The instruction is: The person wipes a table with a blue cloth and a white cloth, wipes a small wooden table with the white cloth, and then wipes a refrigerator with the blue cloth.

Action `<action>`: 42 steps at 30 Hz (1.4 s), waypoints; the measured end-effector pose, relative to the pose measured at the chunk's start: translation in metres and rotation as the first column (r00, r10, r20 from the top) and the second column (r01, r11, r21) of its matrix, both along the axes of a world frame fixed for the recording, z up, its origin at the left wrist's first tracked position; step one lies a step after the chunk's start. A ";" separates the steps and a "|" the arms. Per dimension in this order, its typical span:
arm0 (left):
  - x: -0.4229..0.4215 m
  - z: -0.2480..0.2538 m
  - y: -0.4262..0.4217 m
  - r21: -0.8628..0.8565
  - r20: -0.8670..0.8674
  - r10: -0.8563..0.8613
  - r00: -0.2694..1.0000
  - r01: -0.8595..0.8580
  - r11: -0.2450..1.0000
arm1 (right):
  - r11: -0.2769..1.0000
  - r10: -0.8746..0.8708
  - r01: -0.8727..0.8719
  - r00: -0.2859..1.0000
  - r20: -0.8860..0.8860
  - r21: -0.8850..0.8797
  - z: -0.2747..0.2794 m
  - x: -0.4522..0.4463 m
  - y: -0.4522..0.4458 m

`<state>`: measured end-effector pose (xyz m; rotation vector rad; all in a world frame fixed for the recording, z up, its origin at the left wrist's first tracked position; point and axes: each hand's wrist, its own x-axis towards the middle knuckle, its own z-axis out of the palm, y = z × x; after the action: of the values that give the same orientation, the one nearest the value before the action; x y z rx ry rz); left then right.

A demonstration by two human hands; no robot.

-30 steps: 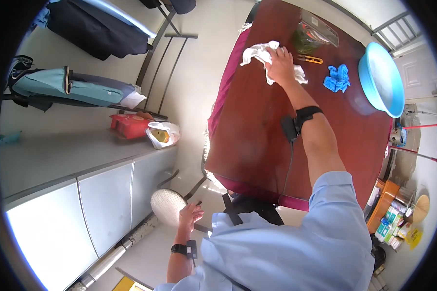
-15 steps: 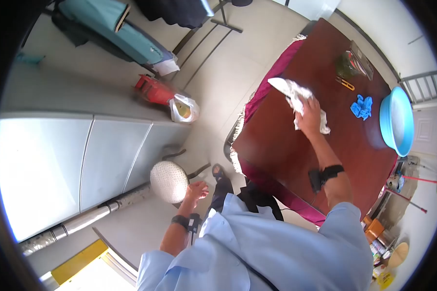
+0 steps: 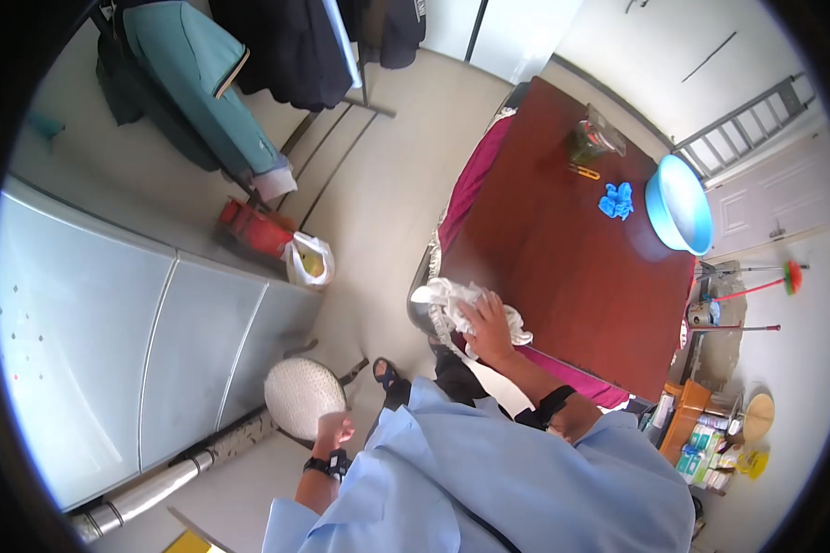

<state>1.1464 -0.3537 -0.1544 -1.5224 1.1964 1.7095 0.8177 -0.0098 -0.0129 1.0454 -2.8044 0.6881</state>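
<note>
My right hand [image 3: 491,330] presses a crumpled white cloth [image 3: 447,297] onto the near left corner of a dark red-brown table [image 3: 572,249]. Part of the cloth reaches the fringed edge of the tablecloth [image 3: 458,198]. Its fingers are bent over the cloth. My left hand [image 3: 335,429] hangs at my side with its fingers curled in, and nothing shows in it. Close by that hand is a round stool with a pale woven seat [image 3: 304,396].
On the table are a blue basin [image 3: 678,207], crumpled blue gloves [image 3: 616,201], a yellow cutter [image 3: 585,172] and a clear container [image 3: 595,138]. Grey-white cabinets [image 3: 203,323] line the left. A white plastic bag [image 3: 308,261] and a clothes rack [image 3: 318,161] stand beyond.
My right hand has drawn the cloth back toward me, from mid-table to the near left corner. My view has shifted, and my left hand stays low beside the stool.
</note>
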 end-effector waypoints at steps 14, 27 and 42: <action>-0.196 0.023 -0.061 -0.159 -0.163 -0.565 0.809 0.544 0.824 | 0.988 0.033 -0.056 0.986 0.161 0.144 -0.007 -0.031 0.005; -0.464 0.044 -0.001 -0.218 -0.319 -0.797 0.514 0.778 0.589 | 0.989 -0.148 0.141 0.968 0.202 0.048 -0.008 -0.042 0.004; -0.592 -0.082 -0.196 -0.294 -0.282 -0.959 -0.035 0.954 0.051 | -0.072 -0.992 0.992 -0.060 -0.114 0.102 -0.068 -0.200 0.052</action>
<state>0.5546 -0.5499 -0.2359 0.1051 1.8121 0.8758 0.6176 0.0418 -0.0806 -1.2262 -2.5292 0.1607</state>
